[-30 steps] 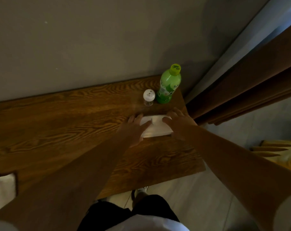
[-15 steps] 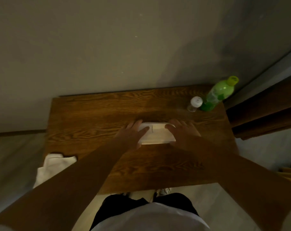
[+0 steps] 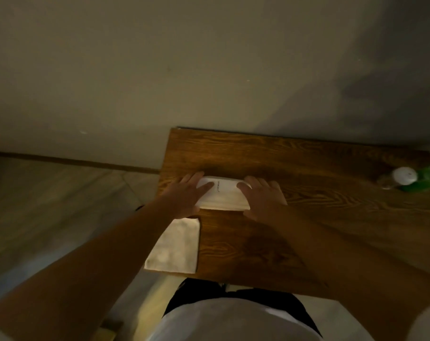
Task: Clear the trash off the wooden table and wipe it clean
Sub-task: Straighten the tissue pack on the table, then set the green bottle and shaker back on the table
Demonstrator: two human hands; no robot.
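Both hands lie flat on a folded white cloth (image 3: 221, 195) that rests on the wooden table (image 3: 307, 217), near the table's left end and a little toward the wall side. The left hand (image 3: 186, 193) covers the left end of the cloth with the fingers stretched out and spread, the palm pressed down, and nothing is gripped inside it. The right hand (image 3: 263, 195) does the same on the right end of the cloth, with open fingers pointing toward the wall (image 3: 209, 70); its thumb rests on the wood just below the cloth's lower edge. A thin dark line of print or stitching crosses the cloth between the two hands. A second white cloth (image 3: 174, 247) lies at the near left corner of the table, partly under the left forearm, and its left part seems to hang over the table's edge. At the far right end of the table stands a small clear shaker with a white cap (image 3: 397, 179), and just beside it, cut by the frame border, is a green bottle (image 3: 428, 178). The scene is dim and the picture is a little blurred, so finer details of the cloth cannot be read.
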